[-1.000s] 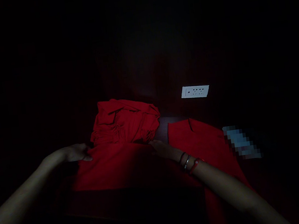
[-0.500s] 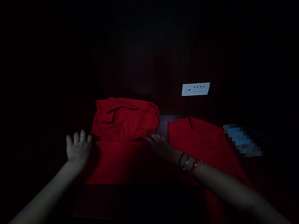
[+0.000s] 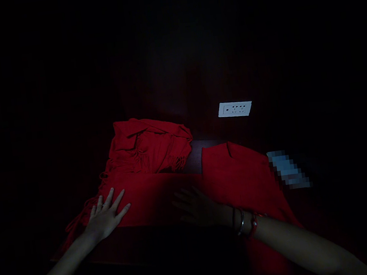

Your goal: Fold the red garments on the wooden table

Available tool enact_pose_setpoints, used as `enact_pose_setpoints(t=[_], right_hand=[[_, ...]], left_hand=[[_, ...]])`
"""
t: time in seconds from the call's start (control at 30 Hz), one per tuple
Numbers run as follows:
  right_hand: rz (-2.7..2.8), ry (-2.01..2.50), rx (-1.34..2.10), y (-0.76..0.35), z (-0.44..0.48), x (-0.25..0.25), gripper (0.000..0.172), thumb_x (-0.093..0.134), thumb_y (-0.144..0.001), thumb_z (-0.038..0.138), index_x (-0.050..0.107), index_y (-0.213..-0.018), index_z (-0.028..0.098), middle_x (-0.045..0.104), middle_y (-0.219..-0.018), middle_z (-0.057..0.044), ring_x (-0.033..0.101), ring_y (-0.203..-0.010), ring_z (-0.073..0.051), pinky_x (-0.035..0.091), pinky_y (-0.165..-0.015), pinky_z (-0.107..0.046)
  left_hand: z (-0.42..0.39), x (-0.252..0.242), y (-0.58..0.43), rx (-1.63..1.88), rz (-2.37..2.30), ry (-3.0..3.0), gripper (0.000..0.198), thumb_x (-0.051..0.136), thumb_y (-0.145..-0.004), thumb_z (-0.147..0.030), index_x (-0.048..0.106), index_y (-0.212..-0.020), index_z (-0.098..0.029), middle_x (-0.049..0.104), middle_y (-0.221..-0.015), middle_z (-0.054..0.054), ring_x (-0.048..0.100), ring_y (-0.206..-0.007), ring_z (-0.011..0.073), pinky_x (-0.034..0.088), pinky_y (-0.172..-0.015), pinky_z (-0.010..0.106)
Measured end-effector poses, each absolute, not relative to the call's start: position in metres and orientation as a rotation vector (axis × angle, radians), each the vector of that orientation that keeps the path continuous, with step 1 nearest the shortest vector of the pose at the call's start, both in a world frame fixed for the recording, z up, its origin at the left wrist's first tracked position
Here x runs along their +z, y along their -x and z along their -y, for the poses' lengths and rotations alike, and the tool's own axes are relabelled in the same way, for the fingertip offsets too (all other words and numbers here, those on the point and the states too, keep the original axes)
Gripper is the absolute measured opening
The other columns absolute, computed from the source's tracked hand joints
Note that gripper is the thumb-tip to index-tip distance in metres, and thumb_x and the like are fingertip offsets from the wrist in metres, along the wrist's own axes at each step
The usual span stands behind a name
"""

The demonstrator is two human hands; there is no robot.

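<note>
The scene is very dark. A red fringed scarf [image 3: 150, 196] lies spread flat in front of me. My left hand [image 3: 106, 215] rests on its left part, palm down, fingers spread. My right hand [image 3: 197, 205] lies flat on its right part, fingers apart, with bracelets on the wrist. Behind the scarf sits a crumpled heap of red fringed cloth [image 3: 147, 146]. To the right lies another folded red cloth [image 3: 239, 175].
A white socket plate [image 3: 234, 108] is on the dark wall behind. A blurred pale object [image 3: 287, 171] lies at the right. The dark surface [image 3: 194, 156] shows between the cloths. Everything else is lost in darkness.
Both hands have slid back toward me across the spread scarf, from its far edge to its near part. The left hand went from gripping the edge to lying flat.
</note>
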State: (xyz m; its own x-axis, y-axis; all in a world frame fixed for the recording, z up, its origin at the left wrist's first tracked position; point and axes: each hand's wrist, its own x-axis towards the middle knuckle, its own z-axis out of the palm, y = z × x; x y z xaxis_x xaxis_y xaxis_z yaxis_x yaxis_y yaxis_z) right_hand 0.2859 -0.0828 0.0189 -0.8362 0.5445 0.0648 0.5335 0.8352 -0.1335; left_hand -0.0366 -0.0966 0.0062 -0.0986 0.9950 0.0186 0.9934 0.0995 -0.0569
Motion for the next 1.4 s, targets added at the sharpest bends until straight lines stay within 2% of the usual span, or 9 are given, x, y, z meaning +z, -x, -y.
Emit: enact_pose_setpoints(t=[0.1, 0.23, 0.4, 0.63, 0.83, 1.0, 1.13, 1.27, 1.4], right_hand=[[2.903, 0.899, 0.202, -0.303, 0.085, 0.034, 0.056, 0.026, -0.086, 0.050, 0.020, -0.136, 0.026, 0.018, -0.142, -0.005, 0.011, -0.130, -0.024, 0.007, -0.101, -0.054], [2.742, 1.217, 0.141, -0.343, 0.087, 0.041, 0.062, 0.030, -0.083, 0.055, 0.018, -0.136, 0.026, 0.015, -0.143, -0.006, 0.006, -0.130, -0.029, 0.004, -0.099, -0.058], [2.659, 1.521, 0.224, -0.374, 0.089, 0.019, 0.058, 0.025, -0.084, 0.056, 0.025, -0.134, 0.028, 0.017, -0.142, -0.006, 0.009, -0.129, -0.030, 0.004, -0.098, -0.060], [2.600, 1.564, 0.369, -0.427, 0.089, 0.038, 0.065, 0.027, -0.082, 0.058, 0.010, -0.137, 0.029, 0.010, -0.144, -0.005, 0.004, -0.130, -0.026, 0.008, -0.100, -0.056], [2.647, 1.721, 0.206, -0.463, 0.096, 0.022, 0.060, 0.022, -0.084, 0.057, 0.020, -0.136, 0.027, 0.016, -0.143, -0.006, 0.008, -0.130, -0.027, 0.007, -0.100, -0.056], [2.650, 1.732, 0.179, -0.453, 0.083, 0.015, 0.058, 0.019, -0.084, 0.056, 0.021, -0.135, 0.029, 0.015, -0.143, -0.004, 0.010, -0.130, -0.027, 0.007, -0.099, -0.056], [2.669, 1.724, 0.208, -0.454, 0.073, 0.017, 0.058, 0.019, -0.084, 0.057, 0.019, -0.135, 0.030, 0.014, -0.143, -0.003, 0.008, -0.130, -0.026, 0.005, -0.100, -0.056], [2.676, 1.710, 0.189, -0.458, 0.063, 0.017, 0.057, 0.018, -0.084, 0.057, 0.018, -0.135, 0.031, 0.014, -0.143, -0.002, 0.008, -0.130, -0.026, 0.005, -0.100, -0.056], [2.663, 1.733, 0.175, -0.458, 0.053, 0.014, 0.058, 0.017, -0.084, 0.057, 0.018, -0.136, 0.030, 0.014, -0.143, -0.002, 0.008, -0.130, -0.026, 0.004, -0.100, -0.055]], left_hand=[[0.100, 0.010, 0.003, -0.141, 2.102, 2.036, 0.055, 0.034, -0.081, -0.040, 0.032, -0.132, -0.019, 0.018, -0.142, 0.012, 0.012, -0.128, 0.0342, 0.024, -0.097, 0.051], [0.096, -0.001, -0.047, -0.323, 1.724, 2.283, 0.055, 0.033, -0.083, -0.044, 0.029, -0.133, -0.022, 0.015, -0.143, 0.008, 0.012, -0.130, 0.0280, 0.024, -0.099, 0.046], [0.083, -0.020, -0.054, -0.196, 1.706, 2.515, 0.055, 0.032, -0.082, -0.049, 0.030, -0.132, -0.026, 0.025, -0.140, 0.006, 0.020, -0.128, 0.0270, 0.025, -0.099, 0.047], [0.083, -0.012, -0.044, -0.070, 1.833, 2.537, 0.056, 0.030, -0.082, -0.048, 0.026, -0.133, -0.024, 0.017, -0.141, 0.004, 0.016, -0.129, 0.0253, 0.022, -0.101, 0.046], [0.075, -0.011, -0.035, 0.011, 1.868, 2.565, 0.057, 0.027, -0.083, -0.044, 0.022, -0.135, -0.022, 0.014, -0.142, 0.005, 0.016, -0.129, 0.0261, 0.023, -0.100, 0.048], [0.077, -0.004, -0.062, -0.052, 1.823, 2.490, 0.052, 0.030, -0.082, -0.036, 0.033, -0.131, -0.019, 0.021, -0.141, 0.010, 0.021, -0.127, 0.0294, 0.028, -0.096, 0.049], [0.077, 0.002, -0.128, -0.256, 1.465, 2.579, 0.048, 0.033, -0.084, -0.038, 0.039, -0.128, -0.019, 0.025, -0.140, 0.009, 0.022, -0.128, 0.0262, 0.026, -0.099, 0.044], [0.057, -0.002, -0.173, -0.258, 1.522, 2.623, 0.055, 0.033, -0.082, -0.050, 0.033, -0.131, -0.023, 0.022, -0.141, 0.010, 0.019, -0.128, 0.0308, 0.025, -0.095, 0.053], [0.035, -0.007, -0.173, -0.144, 1.578, 2.689, 0.056, 0.031, -0.082, -0.051, 0.032, -0.131, -0.025, 0.023, -0.141, 0.010, 0.020, -0.127, 0.0319, 0.020, -0.095, 0.057]])
